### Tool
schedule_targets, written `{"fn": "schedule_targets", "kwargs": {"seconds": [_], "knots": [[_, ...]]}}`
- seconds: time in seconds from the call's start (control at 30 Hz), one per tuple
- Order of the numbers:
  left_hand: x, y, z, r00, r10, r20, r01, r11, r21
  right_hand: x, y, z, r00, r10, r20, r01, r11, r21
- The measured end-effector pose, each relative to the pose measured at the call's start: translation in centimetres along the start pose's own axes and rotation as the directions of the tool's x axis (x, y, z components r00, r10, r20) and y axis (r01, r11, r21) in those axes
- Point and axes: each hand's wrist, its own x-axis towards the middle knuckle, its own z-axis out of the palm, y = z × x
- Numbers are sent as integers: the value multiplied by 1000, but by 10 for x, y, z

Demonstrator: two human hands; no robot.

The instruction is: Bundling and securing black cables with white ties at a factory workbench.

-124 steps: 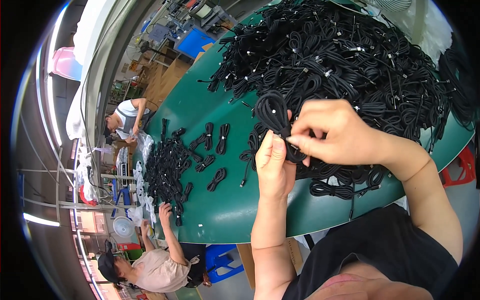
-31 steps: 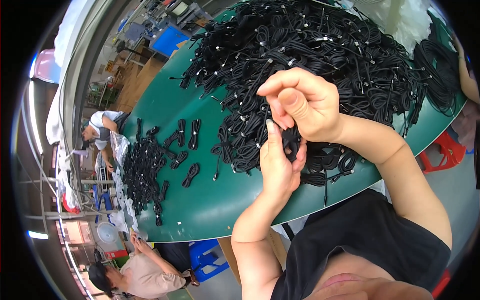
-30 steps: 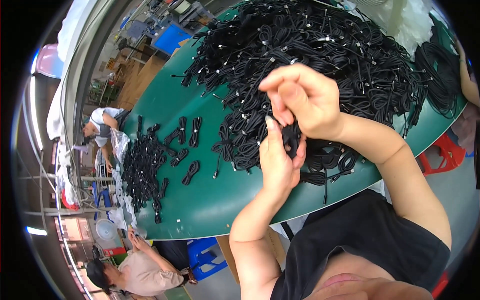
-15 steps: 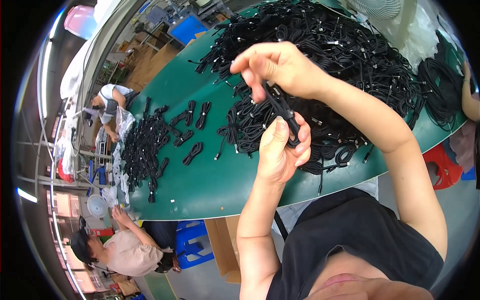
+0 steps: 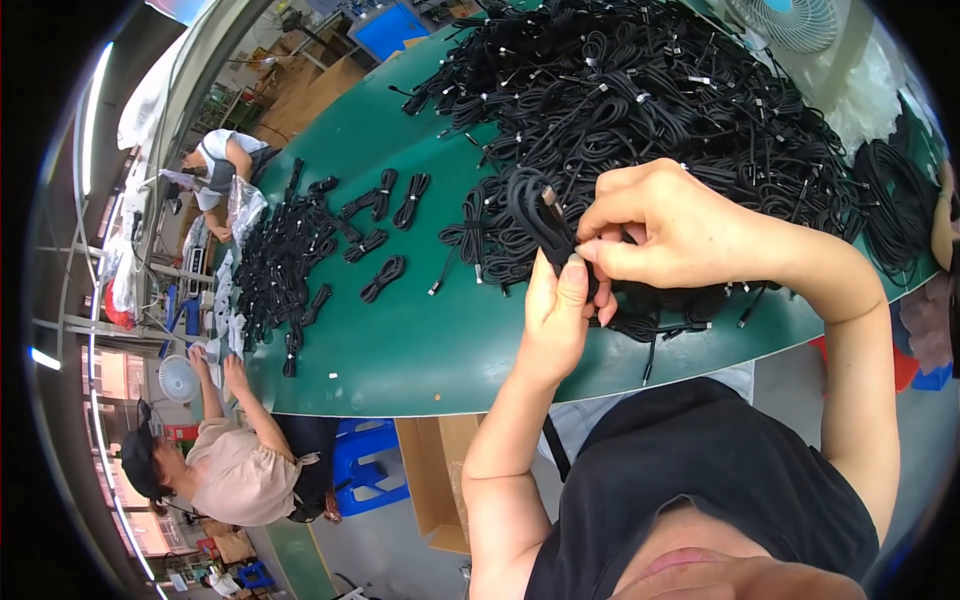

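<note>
My left hand [image 5: 557, 325] is closed round the lower part of a coiled black cable [image 5: 532, 208]. The coil's loops stand up above my thumb, and a metal plug end shows at their right side. From the right, my right hand [image 5: 670, 232] pinches at the middle of the same bundle, thumb and forefinger pressed together close to my left thumb. What exactly lies between those fingertips is hidden. Beyond my hands spreads a large heap of black cables [image 5: 640, 110] with metal plugs.
The green table [image 5: 390, 340] bears several bundled cables [image 5: 383, 278] at the middle left and a pile of bundles [image 5: 285, 260] farther left. Two people sit or stand along the left side. A fan [image 5: 795, 20] is at the far right, a cardboard box [image 5: 435, 480] below the table edge.
My right hand has come down and right onto the bundle and now pinches it beside my left thumb. The coil's loops now stand upright above my left hand.
</note>
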Motion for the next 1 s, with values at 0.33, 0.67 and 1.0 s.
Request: {"fn": "schedule_targets", "kwargs": {"seconds": [0.33,0.67,1.0], "knots": [[-2,-14,7,982,182,-61,-98,751,653,-12,13,31,974,-2,-226,5,1000,12],[-8,1,1,899,-187,395,366,817,-446,-2,35,15,969,242,-48,-220,934,282],[-3,2,0,988,-93,-121,72,984,-163,-10,31,25,974,193,-117,-155,948,277]]}}
